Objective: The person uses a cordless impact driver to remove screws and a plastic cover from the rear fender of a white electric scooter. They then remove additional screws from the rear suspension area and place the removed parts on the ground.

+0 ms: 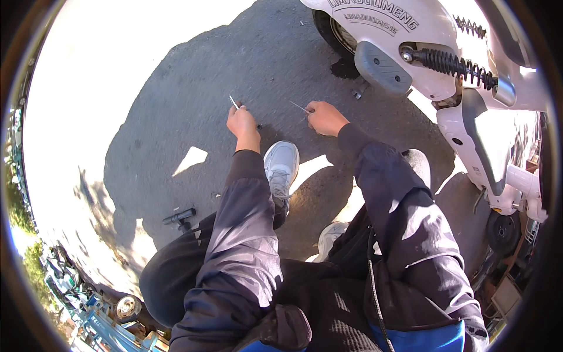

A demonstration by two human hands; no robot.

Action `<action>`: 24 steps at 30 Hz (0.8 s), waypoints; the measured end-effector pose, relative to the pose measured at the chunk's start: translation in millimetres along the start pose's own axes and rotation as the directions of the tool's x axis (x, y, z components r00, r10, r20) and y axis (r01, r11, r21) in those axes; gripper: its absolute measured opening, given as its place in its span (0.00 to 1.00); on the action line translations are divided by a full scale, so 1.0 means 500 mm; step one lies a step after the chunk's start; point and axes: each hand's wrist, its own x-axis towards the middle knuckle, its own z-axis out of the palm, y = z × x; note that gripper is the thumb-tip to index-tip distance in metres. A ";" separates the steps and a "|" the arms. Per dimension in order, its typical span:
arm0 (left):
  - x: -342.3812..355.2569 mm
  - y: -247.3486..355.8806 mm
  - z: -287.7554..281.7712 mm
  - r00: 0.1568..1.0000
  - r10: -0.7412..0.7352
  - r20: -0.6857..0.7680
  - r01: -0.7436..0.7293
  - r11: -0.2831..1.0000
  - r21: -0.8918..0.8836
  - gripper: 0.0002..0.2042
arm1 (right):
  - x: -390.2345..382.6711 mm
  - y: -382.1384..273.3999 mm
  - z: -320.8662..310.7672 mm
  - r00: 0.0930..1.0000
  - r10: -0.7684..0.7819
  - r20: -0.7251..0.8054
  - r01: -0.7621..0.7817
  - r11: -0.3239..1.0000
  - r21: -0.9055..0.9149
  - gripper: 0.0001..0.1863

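Your left hand (pixel 241 123): grip closed around one slim, pale, straight rod (pixel 234 102), tip projecting up and left. Your right hand (pixel 326 118): grip closed on one thin, grey, needle-like rod (pixel 298 107), tip toward the left. Rods well apart, both over rough grey ground (pixel 193 82). Also: one black cylindrical object (pixel 179 216) lying left of your legs; one white scooter (pixel 431 38) at your right.

We're outdoors on rough grey pavement (pixel 176 105), with hard sunlight and shade falling across it. A white scooter (pixel 429 75) stands here, and green foliage (pixel 34 264) and a blue wheeled vehicle (pixel 102 327) edge the left.
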 end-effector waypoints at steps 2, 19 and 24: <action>0.012 -0.013 -0.023 0.996 -0.090 -0.013 0.089 0.994 -0.059 0.16 | 0.030 -0.013 0.048 0.999 0.033 0.025 -0.037 0.987 0.155 0.24; -0.056 -0.027 -0.040 0.969 -0.238 0.058 0.233 0.968 0.090 0.09 | 0.042 -0.006 0.112 0.985 0.020 0.170 -0.021 1.000 0.003 0.34; -0.007 -0.008 -0.031 0.999 -0.015 0.038 0.018 0.998 -0.055 0.09 | 0.041 0.002 0.089 0.989 0.044 0.138 -0.050 0.998 0.041 0.32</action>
